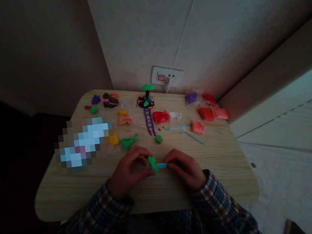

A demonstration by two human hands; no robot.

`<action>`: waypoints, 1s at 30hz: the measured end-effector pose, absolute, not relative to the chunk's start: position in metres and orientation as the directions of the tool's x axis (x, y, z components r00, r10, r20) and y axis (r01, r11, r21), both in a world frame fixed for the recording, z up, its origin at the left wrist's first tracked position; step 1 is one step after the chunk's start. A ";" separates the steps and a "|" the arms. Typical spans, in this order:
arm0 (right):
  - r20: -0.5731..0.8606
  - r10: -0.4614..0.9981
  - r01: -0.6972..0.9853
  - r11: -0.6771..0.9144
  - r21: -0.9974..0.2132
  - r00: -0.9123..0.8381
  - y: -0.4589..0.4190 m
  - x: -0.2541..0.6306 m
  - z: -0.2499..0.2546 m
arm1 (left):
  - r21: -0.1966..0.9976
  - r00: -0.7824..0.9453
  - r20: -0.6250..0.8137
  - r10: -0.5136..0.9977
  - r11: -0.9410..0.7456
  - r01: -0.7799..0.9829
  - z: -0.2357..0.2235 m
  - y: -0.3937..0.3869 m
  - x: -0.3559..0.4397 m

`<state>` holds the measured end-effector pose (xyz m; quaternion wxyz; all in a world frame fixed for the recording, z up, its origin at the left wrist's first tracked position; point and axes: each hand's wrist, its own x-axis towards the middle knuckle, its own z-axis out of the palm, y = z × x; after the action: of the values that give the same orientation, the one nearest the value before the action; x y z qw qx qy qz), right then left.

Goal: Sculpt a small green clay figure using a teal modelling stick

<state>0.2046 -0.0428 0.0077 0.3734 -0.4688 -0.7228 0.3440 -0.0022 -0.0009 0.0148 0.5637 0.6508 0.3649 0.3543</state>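
Observation:
Between thumb and fingers, my left hand (130, 172) holds a flattened lump of green modelling clay (152, 165) over the front of the table. My right hand (185, 167) pinches a light blue modelling tool (162, 165), whose tip touches the right side of the green clay. Just beyond my hands lies a small green clay ball (159, 139) with a red spot. Farther back stands a clay model (146, 101) with a black base and a green top, and a purple clay ladder (149, 121) runs from it toward me.
Clay packets lie around: red (161, 117), green (129, 142), pink (198, 127), purple (191, 98) and orange (206, 114). More blue tools (194, 137) rest right of the ladder. A blurred-out bright object (86, 142) is at left. A wall socket (167, 75) sits behind the wooden table (219, 170).

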 end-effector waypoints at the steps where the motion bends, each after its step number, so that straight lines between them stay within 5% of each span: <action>1: 0.200 0.941 0.417 0.303 -0.857 -0.273 -0.043 0.206 0.008 | 0.992 0.486 0.073 0.871 -0.116 0.059 0.015 -0.001 -0.002; 8: 0.237 0.959 0.447 0.281 -0.850 -0.153 -0.048 0.209 0.017 | 0.931 0.527 0.149 0.837 -0.298 0.210 0.017 -0.004 -0.002; 14: 0.355 0.922 0.513 0.382 -0.769 -0.155 -0.051 0.200 0.029 | 0.926 0.489 0.214 0.845 -0.335 0.174 0.016 -0.003 -0.003; 30: 0.424 0.901 0.610 0.387 -0.692 -0.090 -0.056 0.174 0.005 | 0.981 0.427 -0.174 0.887 0.195 -0.004 0.013 0.001 -0.003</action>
<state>0.1736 -0.0559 0.0051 0.4221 -0.5263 -0.7177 0.1724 -0.0034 0.0006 0.0132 0.6534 0.5352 0.4127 0.3410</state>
